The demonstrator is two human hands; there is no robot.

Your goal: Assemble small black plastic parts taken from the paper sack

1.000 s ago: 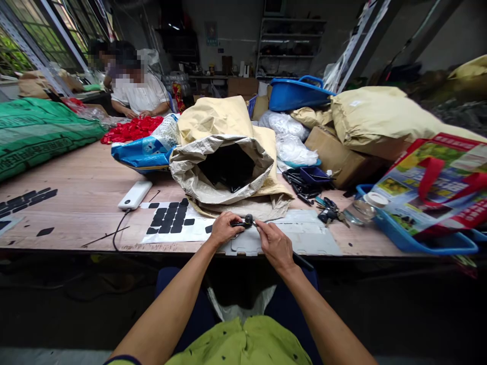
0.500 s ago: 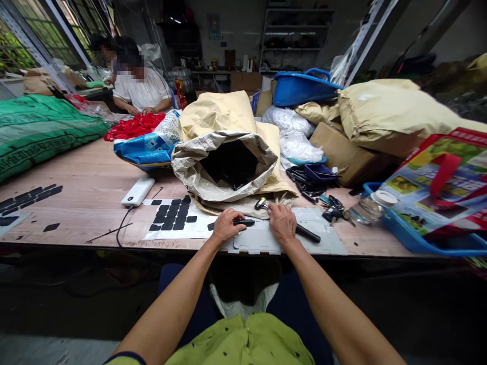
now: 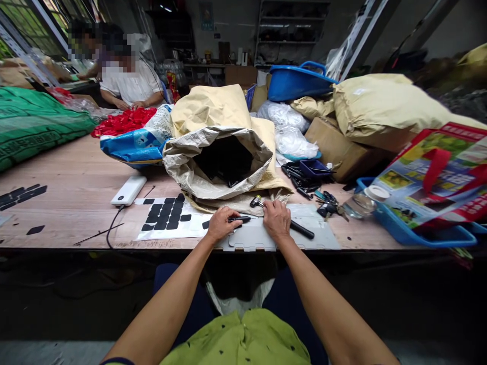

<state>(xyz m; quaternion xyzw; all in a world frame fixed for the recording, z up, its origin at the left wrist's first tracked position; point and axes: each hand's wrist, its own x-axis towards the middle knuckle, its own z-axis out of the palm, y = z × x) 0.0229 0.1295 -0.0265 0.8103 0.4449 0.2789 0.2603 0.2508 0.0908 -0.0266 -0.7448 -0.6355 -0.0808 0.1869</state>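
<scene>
Head camera, one: head-worn, as I see it from the room, facing forward and down over the worktable [image 3: 72,203]. Nearest: green shirt [image 3: 243,337], bottom edge. Mid-range: left hand [image 3: 221,223], right hand [image 3: 277,219]. Farthest: back shelves [image 3: 291,19].

Small hammer [image 3: 302,229]: gripped mid-length in R hand [image 3: 276,218]. Head is two-tone, blk + yellow, w/ shiny metal neck; blk grip sticks out on the far side of the hand. Hammer is tilted diag., head up-left, grip end down-right, above or on grey sheet [image 3: 247,241]; contact can't be told. Mid-handle hidden by hand.

Slim blk part [image 3: 240,219]: pinched in L hand [image 3: 222,223], approx. horiz., free end pointed R, over same sheet. L end covered by fingers. Hammer not touched by it; small gap left btwn.
</scene>
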